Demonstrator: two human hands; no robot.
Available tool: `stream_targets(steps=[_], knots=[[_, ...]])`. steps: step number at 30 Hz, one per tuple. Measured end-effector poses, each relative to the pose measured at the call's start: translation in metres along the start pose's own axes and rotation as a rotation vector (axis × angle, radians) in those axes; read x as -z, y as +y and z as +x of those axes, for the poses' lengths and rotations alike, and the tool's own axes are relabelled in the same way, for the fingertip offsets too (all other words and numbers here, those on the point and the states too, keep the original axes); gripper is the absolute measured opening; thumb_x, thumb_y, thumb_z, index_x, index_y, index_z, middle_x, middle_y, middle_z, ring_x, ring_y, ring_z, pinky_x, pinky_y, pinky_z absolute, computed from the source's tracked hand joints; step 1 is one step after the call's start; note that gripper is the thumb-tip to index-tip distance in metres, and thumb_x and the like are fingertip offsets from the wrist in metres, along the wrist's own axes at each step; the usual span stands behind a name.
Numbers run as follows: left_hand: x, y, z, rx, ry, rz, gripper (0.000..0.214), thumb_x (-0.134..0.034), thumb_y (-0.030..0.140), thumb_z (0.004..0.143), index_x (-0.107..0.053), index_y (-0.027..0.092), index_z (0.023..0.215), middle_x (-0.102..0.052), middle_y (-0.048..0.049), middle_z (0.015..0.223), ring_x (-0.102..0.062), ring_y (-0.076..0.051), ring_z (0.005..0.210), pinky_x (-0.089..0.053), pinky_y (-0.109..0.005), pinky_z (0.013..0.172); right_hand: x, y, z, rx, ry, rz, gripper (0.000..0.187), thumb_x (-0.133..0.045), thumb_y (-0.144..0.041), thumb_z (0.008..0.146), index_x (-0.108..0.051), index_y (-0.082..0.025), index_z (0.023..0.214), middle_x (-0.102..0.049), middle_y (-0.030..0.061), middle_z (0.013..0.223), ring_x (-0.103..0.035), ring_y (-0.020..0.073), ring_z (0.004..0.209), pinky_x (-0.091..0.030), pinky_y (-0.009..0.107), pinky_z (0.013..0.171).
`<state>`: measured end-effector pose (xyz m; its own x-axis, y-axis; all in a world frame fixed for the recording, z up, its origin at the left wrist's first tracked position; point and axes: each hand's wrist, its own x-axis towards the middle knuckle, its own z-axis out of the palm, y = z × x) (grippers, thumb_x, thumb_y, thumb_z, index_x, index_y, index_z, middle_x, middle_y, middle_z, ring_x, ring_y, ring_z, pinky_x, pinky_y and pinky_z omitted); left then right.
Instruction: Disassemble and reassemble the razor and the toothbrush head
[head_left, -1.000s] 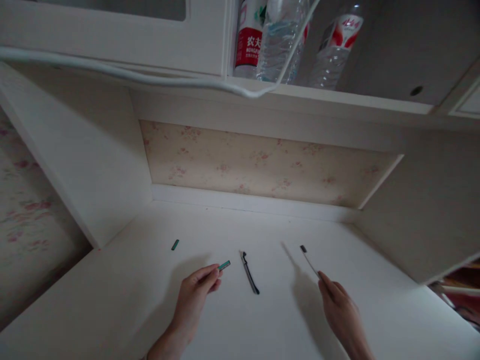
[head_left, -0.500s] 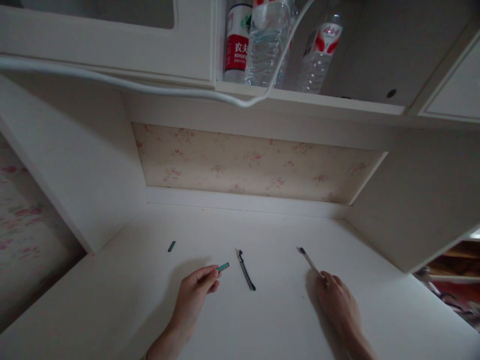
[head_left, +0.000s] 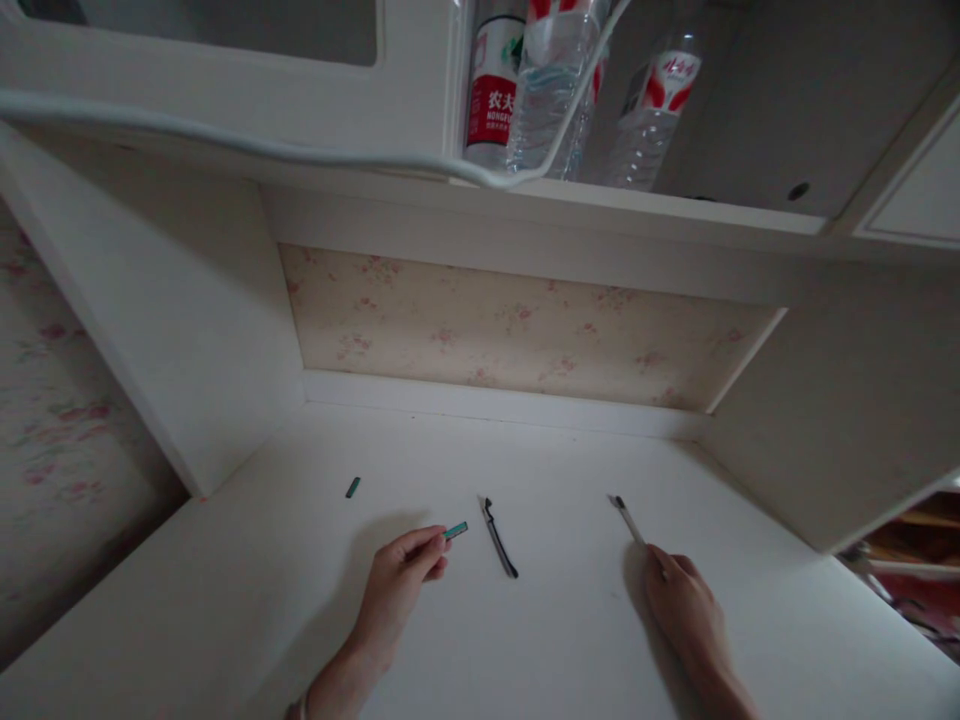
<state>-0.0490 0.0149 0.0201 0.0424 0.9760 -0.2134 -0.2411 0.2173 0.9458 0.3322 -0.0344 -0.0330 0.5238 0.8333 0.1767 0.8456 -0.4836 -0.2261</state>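
Between the thumb and fingertips of my left hand [head_left: 409, 570] is a small flat green strip with dark edges [head_left: 456, 530], held just above the white desktop. A similar dark green strip [head_left: 353, 487] lies farther back on the left. Between my hands rests a slim black and silver-grey stick-like tool [head_left: 500, 540], hooked at its far end; its exact kind is unclear. My right hand [head_left: 682, 600] is closed around the near end of a slender pale stick with a dark tip [head_left: 631, 520], which points away and to the left. My fingers hide its near end.
The white desktop [head_left: 525, 650] runs back to a low ledge and flowered wallpaper [head_left: 465, 325]. Side panels [head_left: 165, 320] flank it. Overhead, a shelf holds several plastic bottles [head_left: 652, 115], and a white cable [head_left: 300, 148] sags in front of it.
The whole scene has shifted slightly to the right in view as the camera turned. Both hands keep their grips, and the loose strip and middle tool lie where they were.
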Motion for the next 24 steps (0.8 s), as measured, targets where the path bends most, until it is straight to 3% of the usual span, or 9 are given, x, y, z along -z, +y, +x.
stream_targets(steps=[8,12,15,17,20,24], knots=[[0.0,0.001,0.0,0.005,0.001,-0.001,0.037,-0.076,0.038,0.063,-0.074,0.013,0.09,-0.073,-0.0079,0.079,-0.062,-0.015,0.066,-0.053,-0.027,0.066,0.0,0.003,-0.001,-0.018,0.048,0.016,0.048,-0.027,-0.039,0.091,-0.06,-0.018,0.118,-0.063,0.0128,0.109,-0.063,0.0242,0.085,-0.047,0.031,0.07],[-0.002,0.003,-0.001,0.016,-0.013,0.012,0.037,-0.076,0.039,0.062,-0.074,0.013,0.089,-0.072,-0.0088,0.08,-0.062,-0.015,0.065,-0.052,-0.028,0.066,0.003,-0.01,-0.005,0.093,0.173,-0.106,0.047,-0.03,-0.037,0.091,-0.058,-0.013,0.12,-0.062,0.0159,0.108,-0.059,0.0306,0.093,-0.046,0.041,0.078],[-0.003,0.002,-0.002,0.012,-0.059,0.028,0.037,-0.075,0.039,0.063,-0.074,0.013,0.09,-0.072,-0.0091,0.078,-0.061,-0.015,0.063,-0.052,-0.028,0.065,0.012,-0.042,-0.021,0.25,0.202,0.016,0.043,-0.033,-0.038,0.092,-0.061,-0.014,0.112,-0.063,0.0141,0.104,-0.059,0.0293,0.092,-0.046,0.042,0.08],[-0.005,0.001,-0.003,0.007,-0.098,0.041,0.037,-0.074,0.039,0.064,-0.074,0.012,0.09,-0.072,-0.0096,0.077,-0.061,-0.015,0.063,-0.051,-0.029,0.064,0.024,-0.073,-0.039,0.396,0.088,0.262,0.039,-0.034,-0.04,0.093,-0.062,-0.017,0.107,-0.063,0.011,0.101,-0.061,0.0215,0.083,-0.049,0.034,0.077],[-0.007,0.0,-0.006,0.011,-0.137,0.062,0.036,-0.074,0.039,0.065,-0.074,0.012,0.089,-0.072,-0.01,0.077,-0.06,-0.016,0.064,-0.049,-0.028,0.063,0.046,-0.124,-0.069,0.621,-0.173,0.496,0.035,-0.036,-0.037,0.095,-0.056,-0.02,0.119,-0.063,0.0078,0.099,-0.061,0.0149,0.072,-0.051,0.026,0.068],[-0.01,0.002,-0.01,0.031,-0.203,0.094,0.037,-0.074,0.041,0.063,-0.075,0.012,0.086,-0.07,-0.0084,0.072,-0.058,-0.015,0.061,-0.046,-0.026,0.06,0.064,-0.169,-0.088,0.775,-0.25,0.584,0.034,-0.044,-0.032,0.093,-0.053,-0.024,0.125,-0.063,0.0072,0.104,-0.063,0.0148,0.075,-0.053,0.025,0.07]])
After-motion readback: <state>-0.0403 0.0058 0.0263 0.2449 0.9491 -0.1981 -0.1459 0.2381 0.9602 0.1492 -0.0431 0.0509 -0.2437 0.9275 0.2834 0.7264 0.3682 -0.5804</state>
